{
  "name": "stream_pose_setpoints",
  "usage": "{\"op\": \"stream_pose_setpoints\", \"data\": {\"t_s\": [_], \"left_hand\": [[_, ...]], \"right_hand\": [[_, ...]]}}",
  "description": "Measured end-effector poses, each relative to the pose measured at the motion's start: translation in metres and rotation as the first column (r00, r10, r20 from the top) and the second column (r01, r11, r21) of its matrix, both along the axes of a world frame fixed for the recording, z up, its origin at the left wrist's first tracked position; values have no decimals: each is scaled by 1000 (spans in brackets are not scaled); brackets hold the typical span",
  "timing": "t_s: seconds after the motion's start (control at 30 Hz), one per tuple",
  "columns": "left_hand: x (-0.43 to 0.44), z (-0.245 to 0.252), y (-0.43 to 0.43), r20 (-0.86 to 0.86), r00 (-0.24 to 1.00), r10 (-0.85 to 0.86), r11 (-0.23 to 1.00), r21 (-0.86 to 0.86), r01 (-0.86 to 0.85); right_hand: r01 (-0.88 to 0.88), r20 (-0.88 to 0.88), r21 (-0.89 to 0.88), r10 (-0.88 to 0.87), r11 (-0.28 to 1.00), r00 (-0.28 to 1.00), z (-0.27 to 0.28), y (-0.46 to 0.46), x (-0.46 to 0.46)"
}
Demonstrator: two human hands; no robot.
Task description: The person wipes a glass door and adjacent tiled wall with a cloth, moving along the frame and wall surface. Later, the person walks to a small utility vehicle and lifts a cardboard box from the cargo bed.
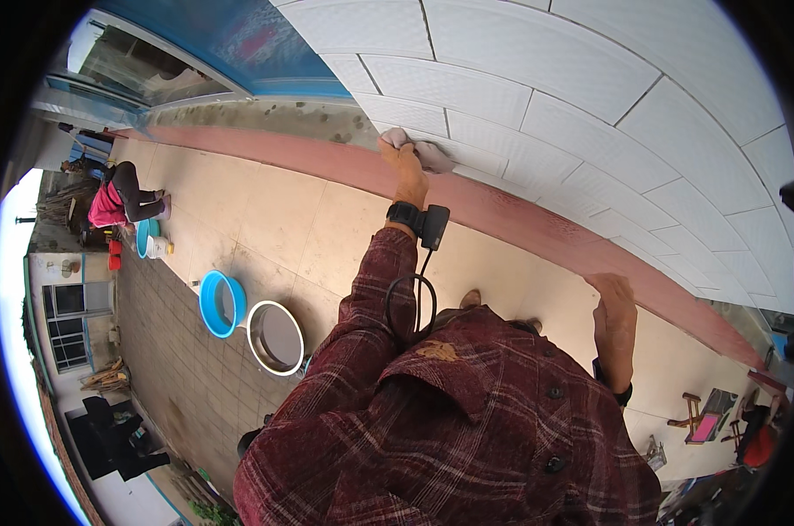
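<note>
My left hand grips a pale, bunched cloth and presses it against the lower part of a white tiled wall. Part of the cloth bulges past my fingers. A dark band with a small black device sits on that wrist, and a black cable loops down from it. Off to the right, my right hand hangs in front of the pink base strip of the wall. Its fingers bend away from me and look blurred; nothing shows in them, and I cannot tell how far they are closed.
A blue basin and a metal-rimmed basin stand on the tiled walkway to the left. Farther off, a crouching person is beside another blue basin and a white bucket. A folding stool lies right.
</note>
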State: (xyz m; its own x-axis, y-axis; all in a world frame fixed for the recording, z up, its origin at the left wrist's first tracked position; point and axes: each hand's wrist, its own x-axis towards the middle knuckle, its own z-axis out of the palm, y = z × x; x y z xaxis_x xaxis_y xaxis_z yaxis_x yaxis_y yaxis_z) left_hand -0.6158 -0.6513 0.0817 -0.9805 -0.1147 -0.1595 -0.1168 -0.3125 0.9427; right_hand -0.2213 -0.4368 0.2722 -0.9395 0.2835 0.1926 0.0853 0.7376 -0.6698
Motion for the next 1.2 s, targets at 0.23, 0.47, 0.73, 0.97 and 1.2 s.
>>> {"op": "stream_pose_setpoints", "data": {"t_s": [0.23,0.47,0.73,0.97,1.2], "left_hand": [[-20,16,-65,23,820,-572,499,-783,370],[-13,227,-62,-29,982,-185,951,249,186],[69,346,17,-938,249,-242,897,-314,-311],[126,163,96,-789,381,-482,689,-610,-392],[157,-55,93,-180,863,-472,732,-625,270]], "right_hand": [[-18,101,-37,21,999,995,-5,6,17],[-34,96,-22,36,999,995,-19,39,23],[-44,49,-18,45,999,998,-17,57,29],[51,118,-30,-47,998,992,-23,69,60],[74,186,-55,-62,996,981,-28,74,71]]}}
